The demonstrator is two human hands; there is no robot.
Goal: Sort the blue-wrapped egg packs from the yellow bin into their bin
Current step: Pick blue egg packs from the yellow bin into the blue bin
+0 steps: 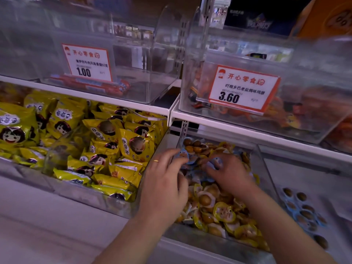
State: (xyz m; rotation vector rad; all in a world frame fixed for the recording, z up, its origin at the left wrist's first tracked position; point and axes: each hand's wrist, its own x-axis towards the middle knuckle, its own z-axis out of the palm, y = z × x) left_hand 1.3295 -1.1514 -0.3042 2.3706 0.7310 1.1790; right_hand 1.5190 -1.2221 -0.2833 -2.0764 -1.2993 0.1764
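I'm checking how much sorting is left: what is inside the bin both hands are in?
Yellow-wrapped egg packs fill the middle bin, with blue-wrapped egg packs at the back. The left hand and right hand cover more.

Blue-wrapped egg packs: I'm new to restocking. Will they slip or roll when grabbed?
The blue-wrapped egg packs look glossy, so probably slippery. Their flat rims likely stop rolling. Both the left hand and right hand gather several at once, suggesting they're light.
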